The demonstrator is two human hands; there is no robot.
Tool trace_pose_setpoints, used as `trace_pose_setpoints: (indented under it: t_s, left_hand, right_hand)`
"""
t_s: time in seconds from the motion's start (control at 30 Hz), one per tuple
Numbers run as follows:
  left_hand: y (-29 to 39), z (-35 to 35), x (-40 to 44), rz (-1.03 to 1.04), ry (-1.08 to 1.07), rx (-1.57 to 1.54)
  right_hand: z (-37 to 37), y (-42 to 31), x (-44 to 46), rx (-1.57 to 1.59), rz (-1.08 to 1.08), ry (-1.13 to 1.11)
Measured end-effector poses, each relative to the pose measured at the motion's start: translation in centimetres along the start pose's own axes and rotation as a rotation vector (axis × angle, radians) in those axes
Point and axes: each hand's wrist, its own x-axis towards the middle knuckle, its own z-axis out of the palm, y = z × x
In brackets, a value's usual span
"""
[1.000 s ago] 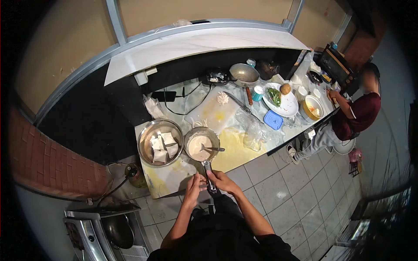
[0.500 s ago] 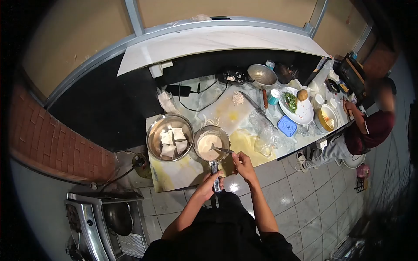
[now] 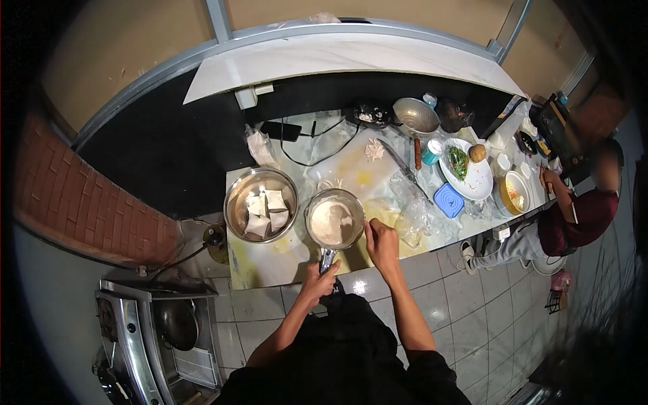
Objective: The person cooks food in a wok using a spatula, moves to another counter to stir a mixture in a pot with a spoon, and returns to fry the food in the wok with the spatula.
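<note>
My left hand [image 3: 319,282] is closed round the handle [image 3: 327,260] of a metal saucepan [image 3: 308,226] at the table's front edge. A creamy, pale batter [image 3: 331,221] fills the lower part of the pan. Beside the pan's right rim, my right hand [image 3: 383,246] is closed with the fingers curled. The spoon it gripped in the earlier frame is hardly visible now. To the left of the pan stands a steel bowl [image 3: 231,219] with several white, filled tofu-like pieces [image 3: 258,225] in it.
Behind the pan lies a white cutting board [image 3: 341,165] with chopped bits and a knife [image 3: 405,170]. Further right are a plate of greens [image 3: 479,185], a blue lid [image 3: 448,200] and a yellow bowl [image 3: 503,196]. A person [image 3: 584,223] works at the far right end.
My right hand has turned and moved slightly to the right of the pan; the spoon has dropped from clear view. The batter's surface has changed shape. My left hand keeps the handle.
</note>
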Motion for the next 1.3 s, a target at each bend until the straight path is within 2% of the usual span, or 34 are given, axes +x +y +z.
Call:
trace_pose_setpoints:
  t_s: [0.03, 0.1, 0.2, 0.43, 0.5, 0.63, 0.77, 0.87, 0.93, 1.0, 1.1, 1.17, 1.23, 1.3]
  left_hand:
    - [0.0, 0.1, -0.1, -0.004, 0.002, -0.002]
    - [0.2, 0.4, -0.1, 0.042, -0.001, 0.024]
    - [0.9, 1.3, -0.4, 0.086, -0.012, 0.03]
    - [1.4, 2.7, -0.5, 0.195, 0.039, 0.089]
    - [1.8, 2.8, -0.6, 0.234, 0.057, 0.082]
    - [2.2, 2.6, -1.0, 0.27, 0.095, 0.135]
    - [1.6, 2.7, -1.4, 0.289, 0.123, 0.204]
    - [1.6, 2.9, -1.6, 0.321, 0.127, 0.242]
    - [1.7, 3.0, -1.8, 0.348, 0.131, 0.249]
    - [2.1, 3.0, -2.2, 0.265, 0.111, 0.176]
    - [2.6, 3.2, -2.6, 0.255, 0.126, 0.166]
    - [1.8, 2.9, -2.4, 0.268, 0.122, 0.178]
    - [1.7, 3.1, -2.6, 0.276, 0.108, 0.194]
    - [2.1, 3.4, -2.9, 0.249, 0.102, 0.183]
  right_hand:
    - [-1.0, -0.3, 0.2, -0.029, -0.082, 0.027]
    - [-3.1, -0.6, 0.9, -0.14, -0.075, -0.042]
    - [-4.9, -0.4, 2.4, -0.091, -0.196, -0.094]
    - [-5.1, 0.0, 2.7, 0.126, -0.239, -0.153]
    - [-5.0, -0.3, 1.8, 0.154, -0.341, -0.198]
    - [-7.5, -1.2, 1.7, 0.123, -0.325, -0.333]
    - [-8.1, -1.6, 3.8, 0.139, -0.234, -0.203]
    - [-6.6, -1.4, 4.8, 0.165, -0.22, -0.224]
    - [-5.6, -0.9, 3.9, 0.177, -0.29, -0.266]
    - [-5.5, -0.5, 2.7, 0.191, -0.408, -0.372]
    - [-6.9, -0.7, 2.0, 0.203, -0.376, -0.42]
    - [-7.8, -0.9, 2.9, 0.218, -0.383, -0.37]
    - [-8.0, -0.8, 3.8, 0.12, -0.283, -0.224]
    - [-7.3, -1.2, 4.5, 0.108, -0.246, -0.185]
